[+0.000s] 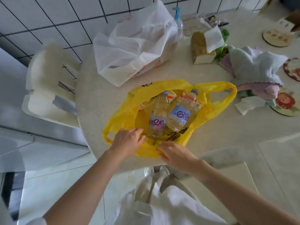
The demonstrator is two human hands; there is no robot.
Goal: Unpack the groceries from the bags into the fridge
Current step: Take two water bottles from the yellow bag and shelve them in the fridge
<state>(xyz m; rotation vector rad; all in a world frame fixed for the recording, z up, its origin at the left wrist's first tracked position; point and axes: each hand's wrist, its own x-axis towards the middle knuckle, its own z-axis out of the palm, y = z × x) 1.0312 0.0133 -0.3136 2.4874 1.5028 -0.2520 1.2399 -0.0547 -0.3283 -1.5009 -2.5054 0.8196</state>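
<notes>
White speckled round table (100, 101) fills the view, with a thin yellow plastic carrier bag (123, 117) lying open at its near edge. Left of the bag's mouth, the left hand (128, 142) presses loosely bent fingers on the rim, gripping nothing I can make out. Inside the bag lie two clear plastic water bottles (158, 114), side by side over small packets. Right of the rim, the right hand (175, 154) rests on the plastic, fingers relaxed. Beyond the bag sits a white plastic bag (129, 51). Best to spread the mouth wide, then lift one bottle by its middle.
</notes>
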